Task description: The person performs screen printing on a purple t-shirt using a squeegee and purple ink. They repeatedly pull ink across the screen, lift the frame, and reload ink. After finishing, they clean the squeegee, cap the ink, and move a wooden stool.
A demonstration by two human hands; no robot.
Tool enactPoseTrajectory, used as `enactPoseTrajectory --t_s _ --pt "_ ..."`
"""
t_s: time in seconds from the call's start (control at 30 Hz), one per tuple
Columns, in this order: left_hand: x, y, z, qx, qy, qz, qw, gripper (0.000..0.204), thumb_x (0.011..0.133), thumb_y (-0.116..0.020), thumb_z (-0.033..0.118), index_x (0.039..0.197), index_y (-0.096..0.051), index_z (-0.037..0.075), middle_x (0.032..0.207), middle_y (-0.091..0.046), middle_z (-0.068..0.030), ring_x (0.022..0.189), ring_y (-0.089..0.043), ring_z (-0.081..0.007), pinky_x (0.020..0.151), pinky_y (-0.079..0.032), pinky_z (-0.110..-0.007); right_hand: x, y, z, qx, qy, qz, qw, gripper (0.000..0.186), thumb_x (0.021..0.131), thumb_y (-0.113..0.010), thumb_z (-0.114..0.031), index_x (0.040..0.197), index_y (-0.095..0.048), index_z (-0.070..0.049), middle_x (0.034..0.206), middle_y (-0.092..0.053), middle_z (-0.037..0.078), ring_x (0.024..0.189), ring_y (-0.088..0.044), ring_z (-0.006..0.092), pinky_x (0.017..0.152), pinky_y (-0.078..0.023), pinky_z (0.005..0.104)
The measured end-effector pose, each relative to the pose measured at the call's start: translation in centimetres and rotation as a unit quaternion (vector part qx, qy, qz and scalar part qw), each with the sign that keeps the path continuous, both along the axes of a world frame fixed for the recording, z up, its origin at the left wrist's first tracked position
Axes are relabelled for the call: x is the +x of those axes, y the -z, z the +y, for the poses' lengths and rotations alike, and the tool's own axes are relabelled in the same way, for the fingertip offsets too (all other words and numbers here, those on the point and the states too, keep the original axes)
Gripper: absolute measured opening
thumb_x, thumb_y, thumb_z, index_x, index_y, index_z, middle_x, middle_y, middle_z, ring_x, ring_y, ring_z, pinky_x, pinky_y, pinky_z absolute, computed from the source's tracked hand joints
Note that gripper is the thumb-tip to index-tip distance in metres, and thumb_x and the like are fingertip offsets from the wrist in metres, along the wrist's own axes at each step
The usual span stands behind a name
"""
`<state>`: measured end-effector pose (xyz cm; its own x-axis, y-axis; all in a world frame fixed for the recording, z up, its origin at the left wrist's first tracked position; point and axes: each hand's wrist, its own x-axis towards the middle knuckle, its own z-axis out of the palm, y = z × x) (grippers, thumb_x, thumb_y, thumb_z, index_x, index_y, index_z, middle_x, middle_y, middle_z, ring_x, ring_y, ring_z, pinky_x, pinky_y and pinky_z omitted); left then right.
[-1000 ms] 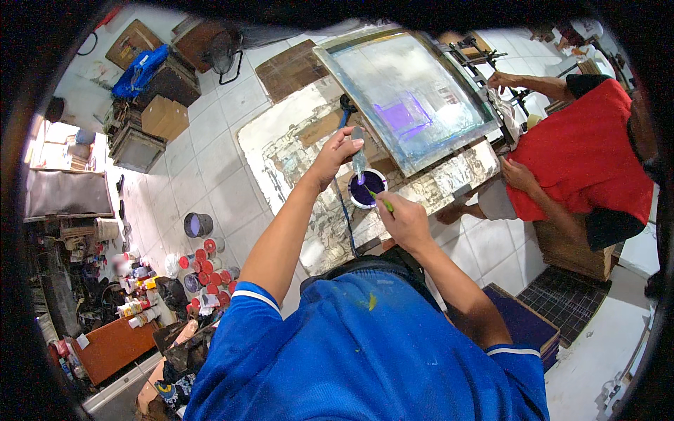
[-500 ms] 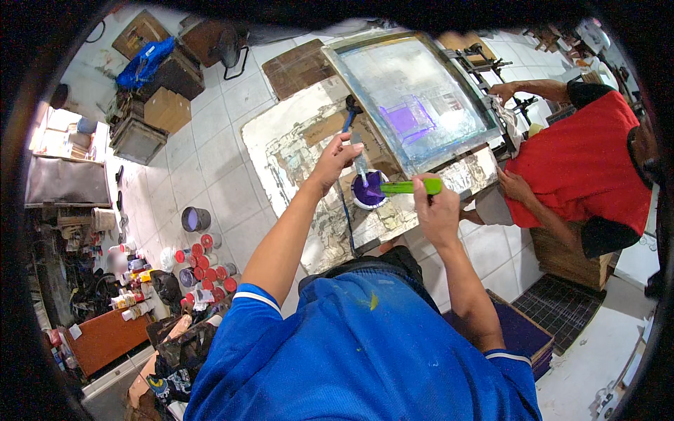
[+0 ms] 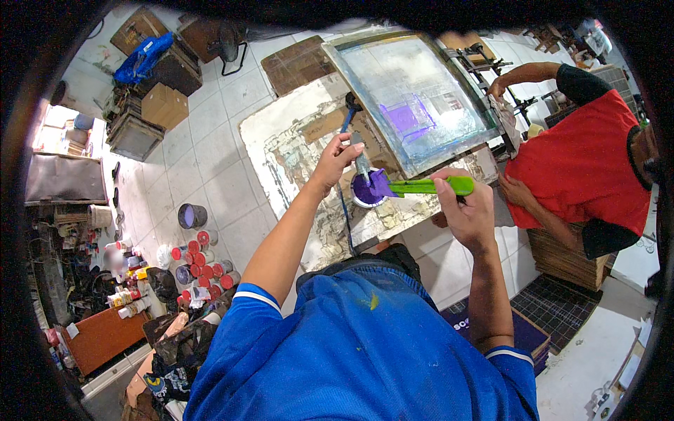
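Observation:
Over a stained worktable stands a white-rimmed tub of purple ink. My right hand is closed round the handle of a bright green spatula. Its ink-coated purple blade is above the tub's right rim. My left hand grips a greyish flat scraper, whose lower end reaches toward the ink beside the green spatula's blade. Whether the two tools touch, I cannot tell.
A framed printing screen with a purple patch tilts over the table's far right side. A co-worker in a red shirt stands at the right. Several red-lidded jars and a dark bucket are on the floor at left.
My right hand has moved right, drawing the green spatula's blade up toward the tub's right rim. My left hand has hardly moved. The co-worker's far arm has shifted a little.

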<state>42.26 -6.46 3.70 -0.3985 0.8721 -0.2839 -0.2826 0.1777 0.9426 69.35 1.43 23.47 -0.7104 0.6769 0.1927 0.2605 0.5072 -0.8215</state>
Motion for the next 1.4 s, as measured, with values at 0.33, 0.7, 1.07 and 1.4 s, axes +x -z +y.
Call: enactPoseTrajectory --t_s 0.33,0.7,1.07,1.4 --pt "0.2 -0.5 0.0 0.009 -0.023 -0.026 0.999 0.068 0.091 -0.077 0.039 0.142 -0.049 0.003 0.107 -0.063 -0.0055 0.096 -0.059 -0.0119 0.087 -0.046 -0.028 0.7 -1.9 -0.1 0.045 -0.008 -0.002 0.999 0.013 0.097 -0.065 -0.015 0.1 -0.071 -0.003 0.068 -0.065 0.008 0.055 -0.06 0.0161 0.055 -0.047 0.0311" --pt "1.3 -1.6 0.1 0.014 -0.006 0.007 1.0 0.072 0.09 -0.078 0.039 0.143 -0.048 0.0 0.117 -0.062 -0.0108 0.11 -0.06 -0.0194 0.101 -0.046 -0.034 0.0 0.9 -0.4 -0.061 -0.006 -0.029 0.998 0.015 0.096 -0.068 -0.015 0.103 -0.072 -0.003 0.068 -0.065 0.011 0.054 -0.057 0.0146 0.054 -0.047 0.0304" --pt "-0.1 -2.2 -0.9 0.056 0.004 -0.045 0.997 0.059 0.094 -0.072 0.038 0.14 -0.052 0.008 0.11 -0.06 -0.0033 0.104 -0.059 -0.0127 0.099 -0.047 -0.031 -2.5 9.8 -0.9 0.012 -0.038 -0.071 0.997 0.017 0.096 -0.068 -0.019 0.109 -0.069 -0.007 0.08 -0.069 0.019 0.071 -0.068 0.0379 0.064 -0.052 0.044" --pt "-1.6 -4.3 -0.1 0.073 0.047 -0.048 0.995 0.053 0.096 -0.067 0.041 0.138 -0.055 0.011 0.114 -0.06 0.0013 0.104 -0.058 -0.0114 0.099 -0.046 -0.03 -1.0 12.0 0.0 -0.053 -0.181 -0.218 0.958 0.056 0.086 -0.067 -0.007 0.141 -0.057 -0.006 0.084 -0.073 0.012 0.068 -0.067 0.0282 0.066 -0.053 0.0391"
